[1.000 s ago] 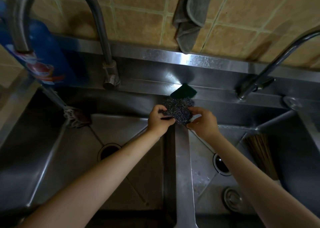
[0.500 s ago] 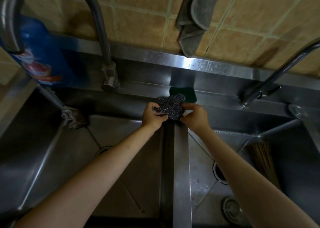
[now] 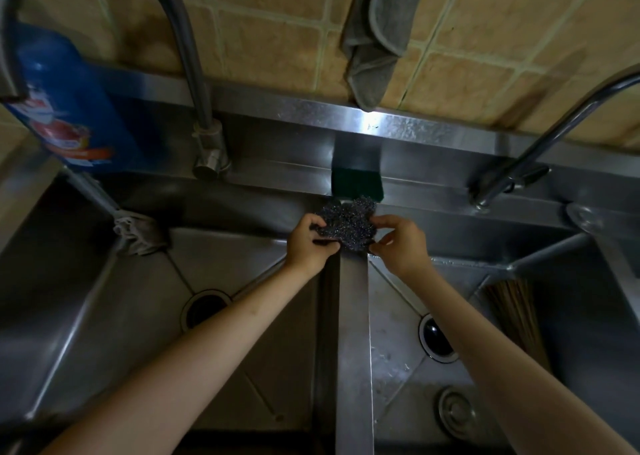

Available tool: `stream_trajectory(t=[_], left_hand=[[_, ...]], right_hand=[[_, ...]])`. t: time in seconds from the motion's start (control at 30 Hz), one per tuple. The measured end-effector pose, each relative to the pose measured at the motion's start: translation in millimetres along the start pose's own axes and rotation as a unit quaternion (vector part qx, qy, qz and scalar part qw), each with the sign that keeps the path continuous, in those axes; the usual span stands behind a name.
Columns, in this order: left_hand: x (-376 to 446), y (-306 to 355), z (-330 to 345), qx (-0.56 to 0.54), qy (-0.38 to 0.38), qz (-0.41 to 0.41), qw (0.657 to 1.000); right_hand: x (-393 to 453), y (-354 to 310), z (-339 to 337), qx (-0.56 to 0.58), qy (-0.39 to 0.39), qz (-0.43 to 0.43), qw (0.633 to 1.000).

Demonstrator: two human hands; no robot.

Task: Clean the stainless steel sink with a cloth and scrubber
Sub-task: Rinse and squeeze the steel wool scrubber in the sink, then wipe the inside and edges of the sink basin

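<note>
A dark steel-wool scrubber (image 3: 348,222) is held above the far end of the divider (image 3: 353,333) of a double stainless steel sink. My left hand (image 3: 310,243) pinches its left edge and my right hand (image 3: 401,243) pinches its right edge. Just behind it a green scouring pad (image 3: 356,181) lies on the sink's back ledge. A grey cloth (image 3: 375,35) hangs on the tiled wall above. A second crumpled cloth (image 3: 138,234) lies in the left basin's far corner.
A tall tap (image 3: 194,73) rises at the back left, a slimmer tap (image 3: 540,143) at the back right. A blue bottle (image 3: 65,108) stands at far left. Each basin has a drain (image 3: 204,307) (image 3: 436,338); a bundle of chopsticks (image 3: 512,316) and a strainer plug (image 3: 457,411) lie in the right basin.
Both hands have kept hold of the scrubber over the divider, shifting it slightly. The green pad behind it shows more fully now.
</note>
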State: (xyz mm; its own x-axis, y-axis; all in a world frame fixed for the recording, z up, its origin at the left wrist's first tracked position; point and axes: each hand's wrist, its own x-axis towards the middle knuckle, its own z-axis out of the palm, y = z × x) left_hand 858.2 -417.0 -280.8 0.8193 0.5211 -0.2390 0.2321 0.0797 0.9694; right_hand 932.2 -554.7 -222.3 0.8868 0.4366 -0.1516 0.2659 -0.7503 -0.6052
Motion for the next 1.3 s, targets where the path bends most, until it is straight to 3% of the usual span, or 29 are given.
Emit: stream_trajectory(t=[0.27, 0.83, 1.0, 1.3], left_hand=[[15.1, -2.2, 3.6, 0.055, -0.048, -0.034, 0.997], [23.7, -5.4, -18.1, 0.052, -0.032, -0.035, 0.998], [16.3, -6.3, -53.4, 0.020, -0.006, -0.057, 0.998], [-19.5, -18.5, -164.1, 0.113, 0.080, -0.058, 0.989]], right_hand=[[7.2, 10.4, 3.6, 0.014, 0.013, 0.036, 0.999], [1.2, -11.2, -12.0, -0.031, 0.015, -0.042, 0.999], [3.2, -36.9, -13.1, -0.042, -0.010, -0.067, 0.997], [1.8, -88.0, 33.0, -0.049, -0.085, -0.133, 0.986]])
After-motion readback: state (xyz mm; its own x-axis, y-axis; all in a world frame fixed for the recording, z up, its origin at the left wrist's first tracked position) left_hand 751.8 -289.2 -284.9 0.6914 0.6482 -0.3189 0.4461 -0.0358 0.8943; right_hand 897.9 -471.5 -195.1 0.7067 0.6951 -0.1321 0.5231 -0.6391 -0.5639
